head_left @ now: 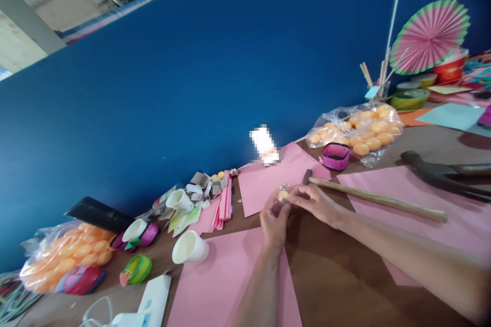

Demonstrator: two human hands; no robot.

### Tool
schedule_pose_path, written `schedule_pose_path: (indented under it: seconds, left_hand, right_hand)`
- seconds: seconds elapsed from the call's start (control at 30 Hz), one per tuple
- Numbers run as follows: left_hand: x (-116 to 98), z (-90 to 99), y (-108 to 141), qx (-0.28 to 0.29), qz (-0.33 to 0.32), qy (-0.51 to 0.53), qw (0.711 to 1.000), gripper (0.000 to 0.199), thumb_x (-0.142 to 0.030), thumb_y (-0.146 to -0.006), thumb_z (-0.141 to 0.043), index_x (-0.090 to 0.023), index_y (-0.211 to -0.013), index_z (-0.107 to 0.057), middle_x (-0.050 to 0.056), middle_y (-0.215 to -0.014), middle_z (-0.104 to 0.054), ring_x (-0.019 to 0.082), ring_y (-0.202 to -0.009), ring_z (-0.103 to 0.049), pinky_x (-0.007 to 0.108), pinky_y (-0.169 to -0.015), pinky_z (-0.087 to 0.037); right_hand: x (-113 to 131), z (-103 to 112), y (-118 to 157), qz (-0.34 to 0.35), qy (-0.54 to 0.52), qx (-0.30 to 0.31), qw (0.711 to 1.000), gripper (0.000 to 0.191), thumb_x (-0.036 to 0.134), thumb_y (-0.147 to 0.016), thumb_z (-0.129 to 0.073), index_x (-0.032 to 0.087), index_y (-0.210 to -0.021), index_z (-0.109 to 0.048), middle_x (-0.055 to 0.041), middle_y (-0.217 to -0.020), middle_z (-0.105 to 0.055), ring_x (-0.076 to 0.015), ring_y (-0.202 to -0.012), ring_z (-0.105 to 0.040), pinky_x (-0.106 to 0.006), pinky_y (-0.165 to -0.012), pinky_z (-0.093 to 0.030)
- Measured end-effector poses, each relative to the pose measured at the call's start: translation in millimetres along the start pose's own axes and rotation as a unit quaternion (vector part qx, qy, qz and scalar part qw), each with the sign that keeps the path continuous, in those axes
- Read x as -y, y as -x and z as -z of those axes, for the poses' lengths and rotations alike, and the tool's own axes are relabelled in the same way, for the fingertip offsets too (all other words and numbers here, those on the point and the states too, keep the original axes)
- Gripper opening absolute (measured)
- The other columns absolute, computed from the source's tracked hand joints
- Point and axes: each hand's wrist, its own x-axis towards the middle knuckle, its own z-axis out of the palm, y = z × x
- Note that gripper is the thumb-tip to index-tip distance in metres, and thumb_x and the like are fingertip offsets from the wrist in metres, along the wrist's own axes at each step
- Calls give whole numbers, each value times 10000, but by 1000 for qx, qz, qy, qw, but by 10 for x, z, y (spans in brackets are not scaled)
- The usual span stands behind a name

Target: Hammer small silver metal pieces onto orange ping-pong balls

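Observation:
My left hand is closed around a small orange ball with shiny silver pieces at its top and bottom. From the right, my right hand reaches the same ball, its thumb and fingertips pinched together at the ball's side; whether they grip the ball or a small part on it is too small to tell. Both hands are above the brown table, near the lower edge of a pink paper sheet. Just right of them lies a small hammer with a wooden handle.
Bags of orange balls stand at the back right and far left. A white cup rests on its side at the left, near a power strip. A claw hammer lies at the right.

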Motion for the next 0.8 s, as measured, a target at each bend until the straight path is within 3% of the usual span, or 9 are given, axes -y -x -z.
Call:
schedule_pose_path:
  seconds: [0.43, 0.8]
  left_hand:
    - [-26, -9, 5, 24, -8, -17, 1000, 343, -175, -710, -608, -161, -1052, -604, 64, -1017, -660, 201, -958, -594, 313, -847, -455]
    - [27, 11, -13, 16, 2, -12, 1000, 399, -175, -689, -631, -162, -1086, -593, 73, -1034, -657, 216, -979, -588, 341, -874, -439]
  right_hand:
    - [5, 19, 5, -25, -23, 0, 999, 253, 401, -720, -600, 148, -707, -604, -21, -780, -613, -164, -751, -524, -282, -702, -400]
    - [-29, 37, -6, -23, -26, 12, 999, 232, 386, -726, -596, 155, -709, -600, -21, -791, -612, -165, -756, -526, -281, -706, -401]
